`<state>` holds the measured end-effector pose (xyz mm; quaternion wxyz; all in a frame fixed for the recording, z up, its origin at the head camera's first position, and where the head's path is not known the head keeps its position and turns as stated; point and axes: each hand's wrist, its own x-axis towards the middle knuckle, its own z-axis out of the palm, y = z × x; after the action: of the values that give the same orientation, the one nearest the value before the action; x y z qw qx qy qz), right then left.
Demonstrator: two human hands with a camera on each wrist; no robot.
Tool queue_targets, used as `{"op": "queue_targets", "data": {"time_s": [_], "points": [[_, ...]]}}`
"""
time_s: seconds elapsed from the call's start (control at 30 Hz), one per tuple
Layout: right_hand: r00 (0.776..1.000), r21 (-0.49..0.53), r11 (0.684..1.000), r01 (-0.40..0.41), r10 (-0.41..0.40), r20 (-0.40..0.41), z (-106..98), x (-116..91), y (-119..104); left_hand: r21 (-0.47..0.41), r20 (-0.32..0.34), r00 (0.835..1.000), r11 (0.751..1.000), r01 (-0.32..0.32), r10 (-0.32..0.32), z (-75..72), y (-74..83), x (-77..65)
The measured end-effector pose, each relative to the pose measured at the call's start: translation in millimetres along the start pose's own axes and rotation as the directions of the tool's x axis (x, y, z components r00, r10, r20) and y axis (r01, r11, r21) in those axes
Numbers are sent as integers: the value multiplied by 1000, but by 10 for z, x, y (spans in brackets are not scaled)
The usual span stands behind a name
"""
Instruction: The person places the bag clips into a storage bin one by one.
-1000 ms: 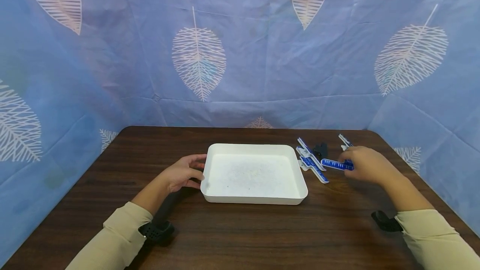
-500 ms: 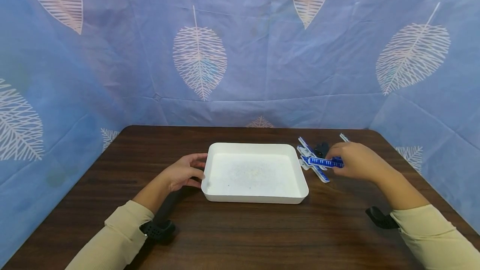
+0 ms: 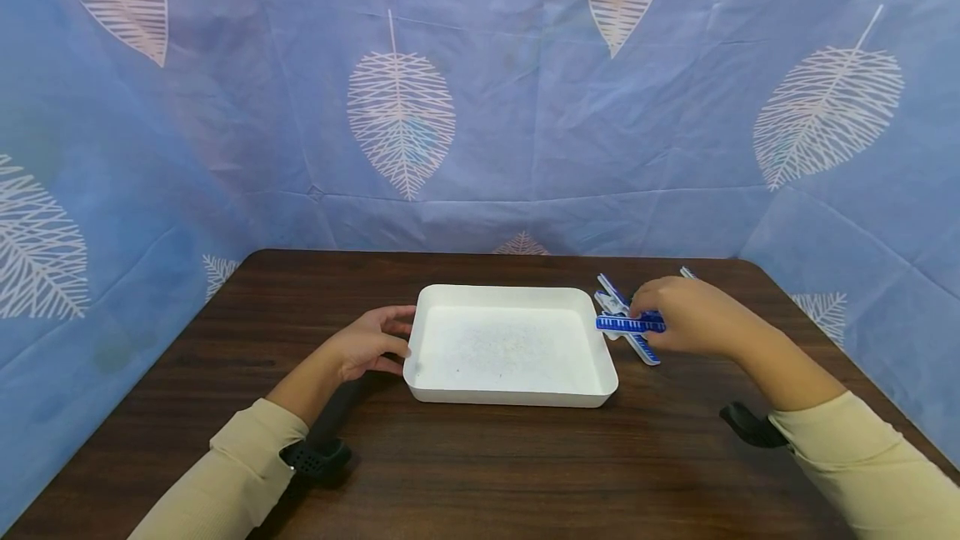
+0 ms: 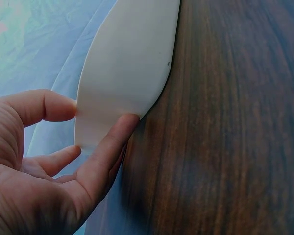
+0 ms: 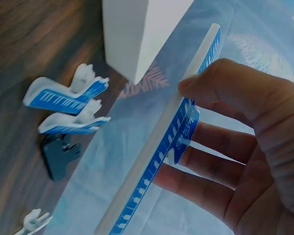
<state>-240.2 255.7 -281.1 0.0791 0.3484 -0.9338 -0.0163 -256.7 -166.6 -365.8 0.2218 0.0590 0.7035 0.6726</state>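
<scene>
My right hand (image 3: pixel 686 315) pinches a long blue-and-white clip (image 3: pixel 628 323) with a piano-key pattern between thumb and fingers. In the right wrist view the clip (image 5: pixel 149 164) is raised, its length running diagonally. It hovers above other blue-and-white clips (image 3: pixel 641 350), just off the right side of a white rectangular tray (image 3: pixel 510 398). Against the tray's left end lies my left hand (image 3: pixel 367 344). In the left wrist view its fingertips touch the tray's white end wall (image 4: pixel 122 54), fingers spread and loosely bent.
A black clip (image 5: pixel 61 154) lies by two patterned clips (image 5: pixel 59 100) in the right wrist view; the head view hides it behind my hand. Another pale clip (image 3: pixel 687 272) lies farther back right. The dark wooden table (image 3: pixel 495 473) meets a blue leaf-patterned cloth (image 3: pixel 495 123) behind.
My right hand has moved left with the clip, from the right of the pile to above it near the tray. The left hand and the tray stay put.
</scene>
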Motion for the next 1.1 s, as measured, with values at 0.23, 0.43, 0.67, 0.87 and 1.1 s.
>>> {"op": "queue_targets", "data": {"time_s": [0.23,0.43,0.67,0.87,1.1], "points": [[998,-17,998,55,-55,4,-72,112,-137,-4,6,1000,1000,-3,3,5,7,5],[997,-16,997,69,-68,44,-111,217,-233,-11,6,1000,1000,4,-4,12,8,5],[993,13,996,91,-91,70,-130,325,-298,-7,-11,1000,1000,7,-7,12,7,6],[990,35,994,102,-104,93,-147,424,-356,-2,-15,1000,1000,7,-7,11,7,10],[987,45,994,96,-101,126,-151,579,-414,3,-19,1000,1000,16,-16,16,9,-5]]}}
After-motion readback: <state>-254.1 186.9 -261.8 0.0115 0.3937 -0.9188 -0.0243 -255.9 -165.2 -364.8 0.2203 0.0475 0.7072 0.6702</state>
